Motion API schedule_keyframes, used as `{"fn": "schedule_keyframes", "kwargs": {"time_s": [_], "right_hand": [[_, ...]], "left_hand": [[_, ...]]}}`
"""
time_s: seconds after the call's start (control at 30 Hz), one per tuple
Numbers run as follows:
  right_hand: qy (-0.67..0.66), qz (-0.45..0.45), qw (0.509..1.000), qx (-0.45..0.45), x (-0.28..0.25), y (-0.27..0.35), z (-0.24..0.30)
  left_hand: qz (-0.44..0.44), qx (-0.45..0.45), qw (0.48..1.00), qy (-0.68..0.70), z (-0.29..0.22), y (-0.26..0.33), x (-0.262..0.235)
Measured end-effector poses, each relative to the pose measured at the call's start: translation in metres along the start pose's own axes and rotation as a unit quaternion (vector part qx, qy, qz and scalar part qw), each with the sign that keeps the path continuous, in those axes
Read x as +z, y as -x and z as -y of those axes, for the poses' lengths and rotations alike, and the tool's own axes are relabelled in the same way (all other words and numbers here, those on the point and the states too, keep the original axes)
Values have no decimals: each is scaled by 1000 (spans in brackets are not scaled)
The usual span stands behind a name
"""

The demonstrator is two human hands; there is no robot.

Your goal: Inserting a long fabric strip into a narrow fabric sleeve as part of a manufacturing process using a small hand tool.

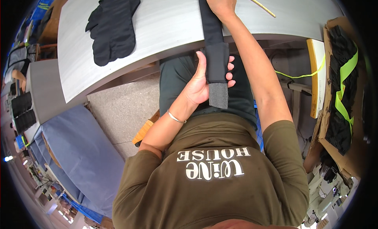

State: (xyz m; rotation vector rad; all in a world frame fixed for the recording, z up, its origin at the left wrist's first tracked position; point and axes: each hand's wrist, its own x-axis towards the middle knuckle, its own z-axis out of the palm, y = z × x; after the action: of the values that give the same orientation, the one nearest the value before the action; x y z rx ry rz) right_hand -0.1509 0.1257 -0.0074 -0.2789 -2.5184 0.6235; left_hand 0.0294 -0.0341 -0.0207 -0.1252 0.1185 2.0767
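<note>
A long black fabric strap (212, 31) runs from the table's edge down over my lap. Its lower end is a wider black piece (217, 63) with a short grey, fuzzy-looking tab (219, 96) below it. My left hand (202, 80) cradles this wide end from behind, thumb along the left side and fingertips curled round the right edge. Higher up, over the table, my right hand (221, 5) is closed at the strap's upper stretch. The top of the picture cuts off part of that hand and the strap's far end.
Black fabric pieces (114, 32) lie stacked on the pale table (169, 20). A thin yellowish stick (264, 7) rests right of my right hand. At the right stands a cardboard box (334, 156) holding black material and a lime-yellow ribbon (341, 99). Blue-grey cloth (78, 146) bulges at the left.
</note>
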Motion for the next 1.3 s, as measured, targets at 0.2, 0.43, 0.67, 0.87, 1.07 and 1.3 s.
{"fn": "schedule_keyframes", "kwargs": {"time_s": [0.2, 0.43, 0.67, 0.87, 1.07, 1.3], "right_hand": [[-5, -6, 1000, -14, 0, -2, 1], [-24, -16, 998, -59, 11, -15, -3], [8, -43, 998, -49, 20, -22, -4], [17, -6, 1000, -26, 21, -21, -1], [-14, -34, 998, -51, 23, -21, -5], [-55, -19, 998, -26, -5, -19, -19]], "left_hand": [[-78, -13, 987, -141, -6, -9, 19], [-116, -3, 978, -172, 21, 18, 36], [-164, -25, 962, -217, 3, 22, 32], [-92, 14, 982, -167, -5, -1, 25], [-121, 18, 976, -181, 24, 29, 36], [-187, 15, 946, -263, 14, 14, 42]]}}
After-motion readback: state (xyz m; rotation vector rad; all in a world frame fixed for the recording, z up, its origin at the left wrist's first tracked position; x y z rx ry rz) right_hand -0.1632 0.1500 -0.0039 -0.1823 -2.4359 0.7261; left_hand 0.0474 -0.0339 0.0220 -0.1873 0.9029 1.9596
